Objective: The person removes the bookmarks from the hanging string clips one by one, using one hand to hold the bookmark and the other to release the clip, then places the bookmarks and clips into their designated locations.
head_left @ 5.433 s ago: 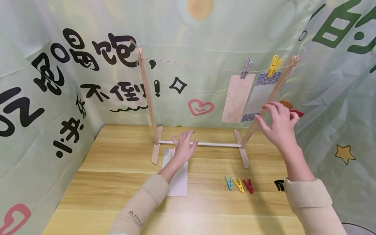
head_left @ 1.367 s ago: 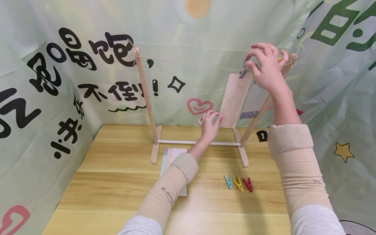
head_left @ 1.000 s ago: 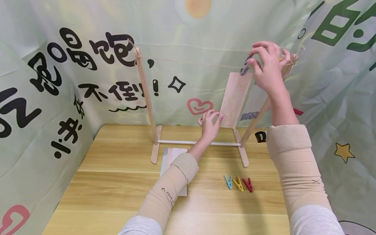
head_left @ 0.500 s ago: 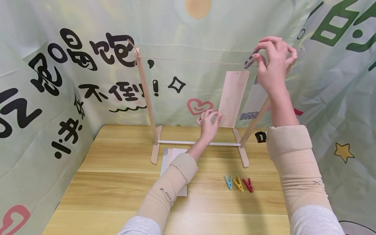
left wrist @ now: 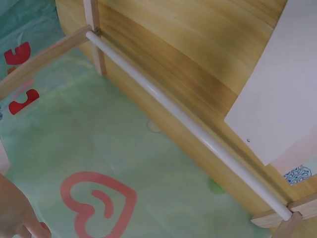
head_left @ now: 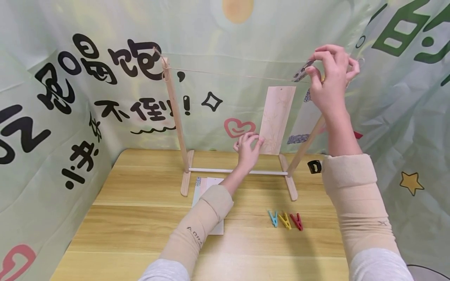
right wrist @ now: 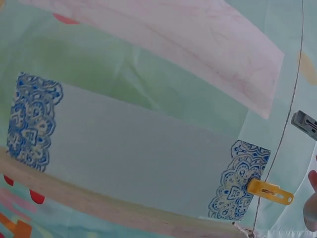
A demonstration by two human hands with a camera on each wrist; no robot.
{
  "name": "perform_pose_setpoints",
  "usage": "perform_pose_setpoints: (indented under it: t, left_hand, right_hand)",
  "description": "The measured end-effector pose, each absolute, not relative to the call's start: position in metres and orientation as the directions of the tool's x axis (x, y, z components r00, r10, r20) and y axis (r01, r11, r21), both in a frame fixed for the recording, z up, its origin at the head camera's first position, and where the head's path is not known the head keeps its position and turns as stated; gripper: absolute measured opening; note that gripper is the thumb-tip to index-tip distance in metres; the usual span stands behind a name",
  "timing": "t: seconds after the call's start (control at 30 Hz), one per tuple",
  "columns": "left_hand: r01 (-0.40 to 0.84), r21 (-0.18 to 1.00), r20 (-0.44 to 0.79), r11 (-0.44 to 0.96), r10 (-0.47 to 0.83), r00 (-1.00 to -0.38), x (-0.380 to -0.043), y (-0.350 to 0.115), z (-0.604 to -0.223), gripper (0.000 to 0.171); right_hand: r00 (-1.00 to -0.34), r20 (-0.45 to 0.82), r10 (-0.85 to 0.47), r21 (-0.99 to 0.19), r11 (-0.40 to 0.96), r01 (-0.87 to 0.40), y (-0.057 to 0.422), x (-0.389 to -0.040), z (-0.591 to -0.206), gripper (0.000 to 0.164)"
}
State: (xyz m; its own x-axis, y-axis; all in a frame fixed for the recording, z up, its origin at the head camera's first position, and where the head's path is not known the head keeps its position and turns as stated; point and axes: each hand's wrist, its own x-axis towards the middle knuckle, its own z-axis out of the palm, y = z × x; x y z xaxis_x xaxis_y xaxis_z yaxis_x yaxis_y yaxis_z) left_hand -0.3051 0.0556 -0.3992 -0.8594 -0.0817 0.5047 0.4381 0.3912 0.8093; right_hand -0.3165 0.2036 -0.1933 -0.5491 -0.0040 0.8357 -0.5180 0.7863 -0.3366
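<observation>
My left hand (head_left: pixel 249 150) pinches the lower left edge of a pink paper card (head_left: pixel 277 117) with faint plant drawings and a small hole at its top. That card stands upright just below the string (head_left: pixel 228 73), with no clip on it. Up at the string's right part, my right hand (head_left: pixel 330 82) pinches a grey-purple clothespin (head_left: pixel 302 71); in the right wrist view the clothespin (right wrist: pixel 304 124) is apart from the card. Beside it a pale card with blue lace-patterned ends (right wrist: pixel 133 144) hangs from the string by a yellow clothespin (right wrist: pixel 270 192).
A wooden stand with a left post (head_left: pixel 175 117), right post (head_left: pixel 306 146) and white crossbar (head_left: pixel 214 170) carries the string. Blue (head_left: pixel 273 218), yellow (head_left: pixel 285 221) and red (head_left: pixel 297 221) clothespins lie on the table (head_left: pixel 140 218). More cards (head_left: pixel 216 230) lie partly under my left forearm.
My right hand has taken the grey-purple clothespin off the pink card and drawn it up and right. The pink card, held by my left hand, has shifted slightly left.
</observation>
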Motion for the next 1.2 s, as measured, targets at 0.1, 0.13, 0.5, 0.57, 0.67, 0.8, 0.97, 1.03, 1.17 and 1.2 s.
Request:
perform_pose_setpoints:
  t: [0.1,0.13,0.5,0.57,0.67,0.8,0.97,1.03,1.17,1.2]
  left_hand:
    - [0.450,0.802,0.516,0.393,-0.078,-0.853,-0.303,0.054,-0.400,0.023]
    - [0.453,0.800,0.520,0.394,-0.077,-0.851,-0.302,0.053,-0.401,0.023]
    - [0.467,0.787,0.543,0.402,-0.095,-0.834,-0.295,0.041,-0.408,0.021]
    - [0.466,0.784,0.544,0.411,-0.093,-0.834,-0.293,0.038,-0.410,0.021]
    - [0.472,0.781,0.550,0.410,-0.092,-0.830,-0.292,0.034,-0.412,0.020]
    - [0.478,0.787,0.553,0.390,-0.103,-0.826,-0.291,0.028,-0.415,0.022]
    - [0.470,0.792,0.553,0.389,-0.132,-0.823,-0.292,0.021,-0.418,0.023]
    - [0.469,0.794,0.552,0.386,-0.137,-0.822,-0.292,0.018,-0.419,0.023]
    - [0.474,0.798,0.550,0.372,-0.129,-0.825,-0.291,0.013,-0.422,0.023]
    - [0.475,0.799,0.549,0.369,-0.127,-0.826,-0.290,0.012,-0.422,0.023]
  right_hand:
    - [-0.519,0.855,-0.007,-0.323,0.776,-0.541,0.206,-0.314,-0.197,0.031]
    - [-0.513,0.859,-0.009,-0.317,0.775,-0.546,0.207,-0.313,-0.198,0.031]
    - [-0.497,0.867,-0.034,-0.274,0.801,-0.532,0.214,-0.303,-0.211,0.031]
    - [-0.493,0.869,-0.045,-0.257,0.810,-0.527,0.216,-0.300,-0.214,0.031]
    - [-0.485,0.872,-0.060,-0.235,0.818,-0.525,0.218,-0.297,-0.219,0.031]
    - [-0.478,0.875,-0.074,-0.217,0.823,-0.524,0.220,-0.292,-0.226,0.030]
    - [-0.489,0.867,-0.092,-0.201,0.834,-0.513,0.222,-0.284,-0.234,0.033]
    - [-0.495,0.863,-0.101,-0.196,0.837,-0.512,0.223,-0.281,-0.237,0.033]
    - [-0.501,0.857,-0.120,-0.182,0.839,-0.512,0.226,-0.277,-0.246,0.033]
    - [-0.503,0.855,-0.123,-0.180,0.840,-0.512,0.226,-0.276,-0.248,0.033]
